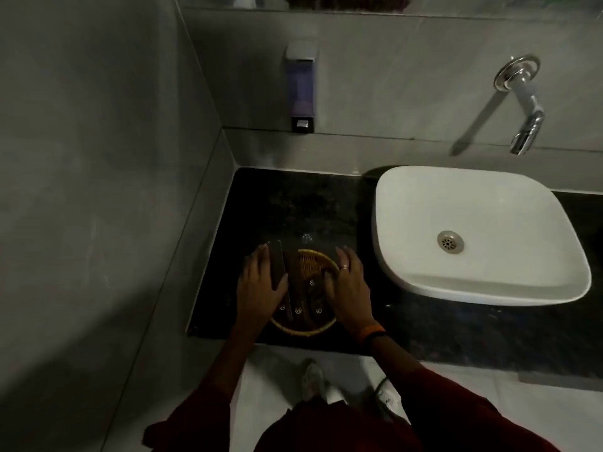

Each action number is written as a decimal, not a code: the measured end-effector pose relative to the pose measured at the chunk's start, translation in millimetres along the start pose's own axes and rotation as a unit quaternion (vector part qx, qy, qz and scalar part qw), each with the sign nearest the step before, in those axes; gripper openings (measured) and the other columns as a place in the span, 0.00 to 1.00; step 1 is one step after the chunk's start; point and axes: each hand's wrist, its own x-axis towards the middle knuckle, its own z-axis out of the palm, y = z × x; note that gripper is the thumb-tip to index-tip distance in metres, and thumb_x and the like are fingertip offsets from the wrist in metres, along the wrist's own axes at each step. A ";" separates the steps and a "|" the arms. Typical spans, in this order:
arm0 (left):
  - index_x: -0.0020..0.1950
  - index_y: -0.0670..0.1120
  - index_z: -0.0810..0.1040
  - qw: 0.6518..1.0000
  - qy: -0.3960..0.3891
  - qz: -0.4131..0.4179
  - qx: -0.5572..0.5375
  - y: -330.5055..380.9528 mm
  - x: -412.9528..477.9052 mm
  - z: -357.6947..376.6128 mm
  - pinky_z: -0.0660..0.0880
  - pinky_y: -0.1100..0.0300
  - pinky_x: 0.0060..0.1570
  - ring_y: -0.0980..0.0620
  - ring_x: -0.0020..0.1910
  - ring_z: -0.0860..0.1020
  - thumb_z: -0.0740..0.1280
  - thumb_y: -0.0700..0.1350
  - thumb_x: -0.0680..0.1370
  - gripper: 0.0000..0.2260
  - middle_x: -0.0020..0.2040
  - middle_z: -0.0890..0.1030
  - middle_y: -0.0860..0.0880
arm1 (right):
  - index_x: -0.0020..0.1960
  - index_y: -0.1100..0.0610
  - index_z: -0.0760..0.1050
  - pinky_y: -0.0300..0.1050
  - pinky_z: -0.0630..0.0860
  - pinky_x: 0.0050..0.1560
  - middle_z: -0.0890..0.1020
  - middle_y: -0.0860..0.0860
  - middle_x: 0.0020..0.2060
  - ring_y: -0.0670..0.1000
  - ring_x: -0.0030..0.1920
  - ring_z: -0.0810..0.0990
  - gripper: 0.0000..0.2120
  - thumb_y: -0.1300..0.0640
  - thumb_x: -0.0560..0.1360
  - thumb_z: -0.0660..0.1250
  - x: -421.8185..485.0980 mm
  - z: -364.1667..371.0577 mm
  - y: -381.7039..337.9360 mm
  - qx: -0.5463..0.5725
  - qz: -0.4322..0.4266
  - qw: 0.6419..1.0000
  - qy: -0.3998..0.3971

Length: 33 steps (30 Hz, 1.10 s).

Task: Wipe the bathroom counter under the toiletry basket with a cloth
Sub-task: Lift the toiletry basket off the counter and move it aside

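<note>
Resting near the front left edge of the dark desk [293, 203], the round woven toiletry basket [305, 329] holds dark packets. The left hand [259, 290] and right hand [347, 288] clasp its opposite sides, fingers curled on the rim. Farther right sits a white basin [473, 203].

A dark speckled stone counter [293, 203] is running along the grey tiled wall, filling the corner on the left. A round woven basket [305, 331] is sitting on it near the front edge. A white square basin [473, 203] is resting on the counter just to the right of the basket.
</note>
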 end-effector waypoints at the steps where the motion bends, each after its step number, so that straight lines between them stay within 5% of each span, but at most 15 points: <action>1: 0.82 0.48 0.51 0.998 -0.013 -0.056 -0.023 -2.5 -1.1 2.6 0.67 0.40 0.73 0.39 0.79 0.62 0.65 0.58 0.80 0.37 0.82 0.57 0.43 | 0.76 0.54 0.62 0.55 0.76 0.67 0.62 0.56 0.77 0.57 0.76 0.66 0.27 0.51 0.80 0.64 -2.4 2.0 2.9 0.006 0.038 0.999 -0.007; 4: 0.78 0.49 0.64 0.974 -0.055 -0.187 -0.117 -9.0 -3.0 8.0 0.74 0.40 0.66 0.37 0.70 0.75 0.67 0.53 0.80 0.28 0.72 0.74 0.40 | 0.69 0.59 0.70 0.54 0.77 0.61 0.71 0.58 0.70 0.59 0.69 0.74 0.18 0.51 0.83 0.61 -10.5 6.5 13.8 -0.014 0.110 0.993 -0.049; 7: 0.71 0.47 0.73 0.951 -0.069 -0.231 -0.194 -9.2 -4.2 10.0 0.77 0.44 0.62 0.37 0.62 0.80 0.64 0.46 0.81 0.17 0.61 0.81 0.40 | 0.61 0.61 0.73 0.52 0.77 0.53 0.81 0.60 0.57 0.63 0.57 0.81 0.11 0.57 0.84 0.58 -12.2 8.5 16.5 0.064 0.170 0.982 -0.045; 13: 0.64 0.45 0.78 0.952 -0.071 -0.219 -0.202 -5.3 -13.0 14.4 0.77 0.53 0.51 0.43 0.55 0.82 0.64 0.42 0.81 0.12 0.57 0.83 0.42 | 0.55 0.62 0.75 0.51 0.80 0.50 0.84 0.60 0.49 0.61 0.50 0.84 0.08 0.58 0.82 0.60 -18.1 2.5 26.3 0.109 0.211 0.970 -0.045; 20: 0.67 0.46 0.75 0.956 -0.067 -0.198 -0.206 32.4 -58.1 27.9 0.78 0.53 0.48 0.47 0.49 0.79 0.69 0.40 0.78 0.17 0.52 0.80 0.46 | 0.43 0.54 0.75 0.31 0.70 0.33 0.80 0.46 0.33 0.42 0.33 0.79 0.09 0.58 0.81 0.61 -56.8 -29.2 66.6 0.164 0.221 0.961 -0.009; 25: 0.64 0.47 0.72 0.942 -0.114 -0.190 -0.252 74.0 -93.5 51.3 0.79 0.58 0.41 0.50 0.45 0.79 0.70 0.39 0.77 0.18 0.51 0.77 0.49 | 0.42 0.59 0.75 0.32 0.71 0.30 0.79 0.51 0.30 0.42 0.28 0.76 0.09 0.63 0.81 0.61 -92.7 -69.3 109.7 0.158 0.216 0.963 0.004; 30: 0.63 0.48 0.71 0.933 -0.159 -0.175 -0.271 130.3 -122.9 93.0 0.76 0.62 0.38 0.61 0.42 0.75 0.71 0.38 0.76 0.18 0.46 0.73 0.56 | 0.44 0.63 0.77 0.51 0.77 0.35 0.81 0.60 0.34 0.59 0.33 0.79 0.09 0.64 0.81 0.61 -121.4 -114.1 175.3 0.160 0.233 0.959 0.008; 33: 0.64 0.47 0.71 0.929 -0.170 -0.181 -0.273 172.7 -137.1 115.9 0.77 0.62 0.39 0.56 0.44 0.78 0.71 0.38 0.76 0.19 0.49 0.75 0.54 | 0.44 0.62 0.78 0.44 0.74 0.34 0.81 0.59 0.34 0.53 0.32 0.77 0.10 0.63 0.82 0.61 -130.5 -142.5 214.8 0.158 0.243 0.957 0.005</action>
